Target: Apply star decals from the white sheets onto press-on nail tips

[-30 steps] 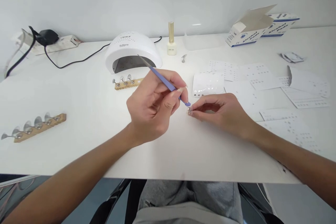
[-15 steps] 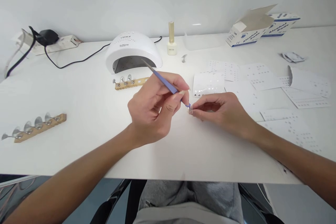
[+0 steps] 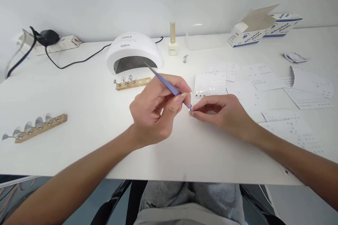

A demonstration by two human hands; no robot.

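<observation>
My left hand [image 3: 160,109] is closed round a pair of purple tweezers [image 3: 169,85]. The grey pointed end slants up and left, while the purple rounded end is down by my right fingertips. My right hand [image 3: 220,110] pinches a small silvery nail tip stand [image 3: 190,111] between thumb and fingers, just above the white table; most of it is hidden. The rounded tweezer end appears to touch this piece. Right behind my right hand lies a sticker sheet [image 3: 210,82] with shiny stars.
A white nail lamp [image 3: 134,47] stands at the back, with a wooden bar [image 3: 141,82] of nail tips before it. Another bar [image 3: 42,129] lies left. Also there: a polish bottle [image 3: 173,47], a loose nail tip stand [image 3: 185,58], alcohol pad boxes [image 3: 245,37] and several sticker sheets [image 3: 306,96].
Both hands have shifted very slightly, and the tweezers' pointed end sits a little lower and to the right. Both grips are unchanged.
</observation>
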